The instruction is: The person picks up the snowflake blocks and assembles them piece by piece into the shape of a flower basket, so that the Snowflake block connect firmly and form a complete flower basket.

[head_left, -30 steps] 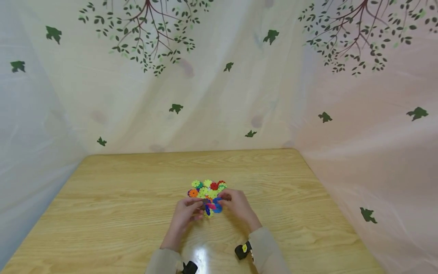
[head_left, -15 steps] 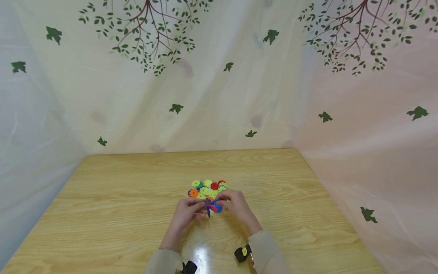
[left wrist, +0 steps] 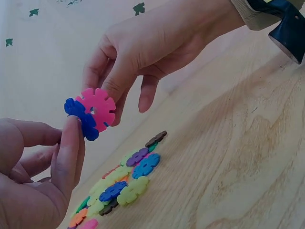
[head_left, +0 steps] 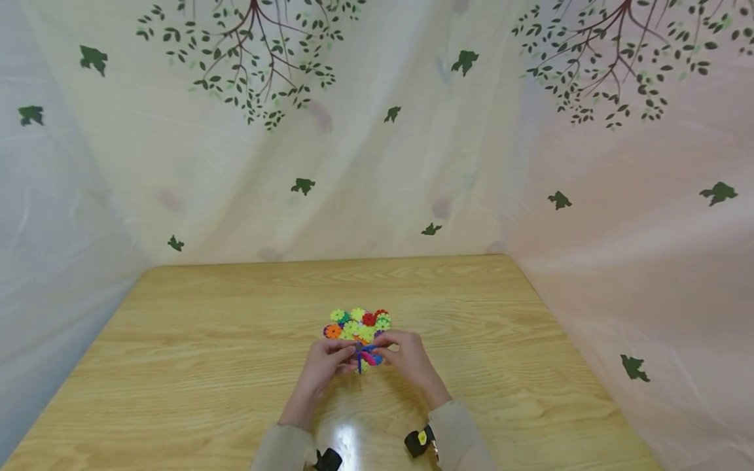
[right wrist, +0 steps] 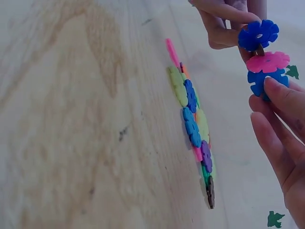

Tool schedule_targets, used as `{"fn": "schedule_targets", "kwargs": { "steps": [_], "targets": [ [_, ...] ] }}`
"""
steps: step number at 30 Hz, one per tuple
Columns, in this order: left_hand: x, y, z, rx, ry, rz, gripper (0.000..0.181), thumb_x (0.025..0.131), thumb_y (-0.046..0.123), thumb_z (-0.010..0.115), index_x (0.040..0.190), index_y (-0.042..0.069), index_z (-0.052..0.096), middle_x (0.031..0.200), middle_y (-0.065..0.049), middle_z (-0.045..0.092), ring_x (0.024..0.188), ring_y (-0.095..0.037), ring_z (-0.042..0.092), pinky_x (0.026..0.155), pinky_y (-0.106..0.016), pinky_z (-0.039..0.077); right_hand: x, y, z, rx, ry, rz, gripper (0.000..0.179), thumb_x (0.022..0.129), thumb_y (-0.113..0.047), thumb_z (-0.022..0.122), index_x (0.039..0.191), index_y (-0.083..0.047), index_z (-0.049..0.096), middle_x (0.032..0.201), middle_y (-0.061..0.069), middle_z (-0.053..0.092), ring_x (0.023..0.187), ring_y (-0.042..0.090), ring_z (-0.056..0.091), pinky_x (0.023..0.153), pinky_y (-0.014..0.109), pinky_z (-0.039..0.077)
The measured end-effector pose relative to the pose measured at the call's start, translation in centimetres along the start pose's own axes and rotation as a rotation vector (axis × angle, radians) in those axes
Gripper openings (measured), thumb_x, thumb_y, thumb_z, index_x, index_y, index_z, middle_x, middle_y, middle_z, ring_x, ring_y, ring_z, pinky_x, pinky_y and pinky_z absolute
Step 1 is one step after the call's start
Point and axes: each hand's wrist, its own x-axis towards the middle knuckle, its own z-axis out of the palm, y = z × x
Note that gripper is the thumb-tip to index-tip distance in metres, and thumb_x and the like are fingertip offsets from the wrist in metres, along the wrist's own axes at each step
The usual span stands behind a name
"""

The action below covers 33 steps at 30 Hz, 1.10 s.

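Your left hand point(head_left: 320, 367) pinches the dark blue disc point(right wrist: 268, 30) on one side of the pink disc point(right wrist: 281, 59), your right hand point(head_left: 410, 361) the lighter blue disc point(right wrist: 258, 81) opposite, with flower discs point(left wrist: 114, 178) lying below it.

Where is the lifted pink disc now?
In the right wrist view, the pink disc sits at upper right, above the lighter blue disc in the right grip and below the dark blue disc.

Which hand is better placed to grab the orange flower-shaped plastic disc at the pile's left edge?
Probably the left hand: it is nearer the orange disc. It pinches joined blue and pink flower-shaped plastic discs, but the right hand pinches them too and could hold them alone.
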Motion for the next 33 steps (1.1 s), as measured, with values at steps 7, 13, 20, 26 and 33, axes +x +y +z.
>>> {"fn": "schedule_targets", "kwargs": {
  "steps": [7,13,20,26,33],
  "targets": [
    [-0.2,0.1,0.2,0.025,0.003,0.012,0.035,0.094,0.007,0.060,0.124,-0.010,0.056,0.085,-0.003,0.065,0.063,-0.009,0.059,0.053,-0.017,0.054,-0.1,0.1,-0.3,0.025,0.048,0.077,0.005,0.088,-0.011,0.070,0.091,-0.008,0.072,0.090,0.009,0.074,0.084,0.020,0.069,0.060,0.034,0.061],
    [-0.2,-0.4,0.4,0.037,0.042,0.024,0.034,0.095,0.008,0.060,0.125,-0.007,0.057,0.086,-0.001,0.066,0.072,-0.011,0.062,0.055,-0.019,0.055,-0.2,0.0,-0.1,-0.005,0.084,0.046,0.005,0.084,-0.005,0.073,0.088,-0.007,0.070,0.086,0.009,0.073,0.082,0.022,0.069,0.057,0.021,0.057],
    [0.1,-0.9,0.4,-0.024,0.154,0.043,0.029,0.093,0.002,0.060,0.118,-0.012,0.058,0.079,0.003,0.069,0.069,-0.008,0.062,0.056,-0.020,0.056,-0.3,-0.1,0.2,0.023,-0.050,0.076,0.010,0.083,-0.006,0.073,0.092,-0.004,0.068,0.090,0.011,0.070,0.083,0.017,0.064,0.056,0.021,0.057],
    [0.2,-0.6,-0.3,-0.061,0.237,0.016,0.021,0.091,0.003,0.062,0.107,-0.010,0.065,0.079,0.007,0.065,0.066,-0.006,0.061,0.056,-0.022,0.058,0.3,1.0,-0.2,-0.244,-0.197,0.116,0.022,0.083,-0.007,0.074,0.105,-0.003,0.070,0.094,0.006,0.070,0.082,0.014,0.062,0.070,0.021,0.053],
    [-0.2,-0.4,-0.4,-0.081,0.214,0.002,0.021,0.091,0.000,0.060,0.107,-0.014,0.063,0.080,0.001,0.066,0.066,-0.010,0.065,0.062,-0.028,0.061,1.1,1.8,0.1,-0.433,-0.265,0.121,0.020,0.079,-0.012,0.078,0.097,-0.010,0.070,0.085,-0.001,0.064,0.077,0.010,0.056,0.067,0.023,0.049]
  ]
}}
